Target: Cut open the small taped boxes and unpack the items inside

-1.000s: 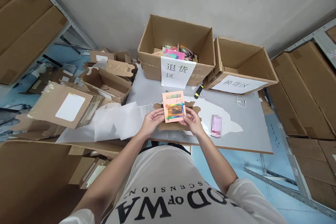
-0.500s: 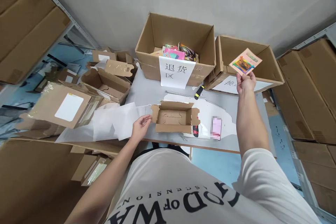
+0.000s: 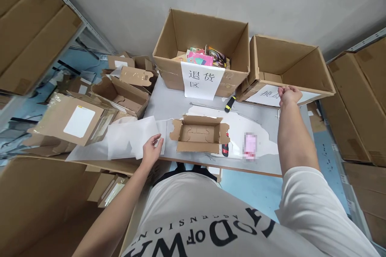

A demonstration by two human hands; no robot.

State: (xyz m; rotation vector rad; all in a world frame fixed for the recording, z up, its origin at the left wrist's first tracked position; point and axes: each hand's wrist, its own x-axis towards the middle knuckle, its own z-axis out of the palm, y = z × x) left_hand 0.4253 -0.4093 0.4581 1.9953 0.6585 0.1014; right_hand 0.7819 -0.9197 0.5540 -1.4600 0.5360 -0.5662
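Right hand (image 3: 288,95), fingers curled and holding nothing, at the near rim of the right carton (image 3: 325,88); left hand (image 3: 151,151), fingers spread, on paper (image 3: 132,140) left of the open mailer (image 3: 197,134), which could slide off the surface (image 3: 169,104) if nudged.

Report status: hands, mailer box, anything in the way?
Left hand on white paper. Right hand empty at right carton rim. Mailer box open, empty. Nothing blocking.

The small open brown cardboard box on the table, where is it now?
In the head view, the small open brown cardboard box lies near the table's front edge, between the left hand on white paper and a red-and-black cutter.
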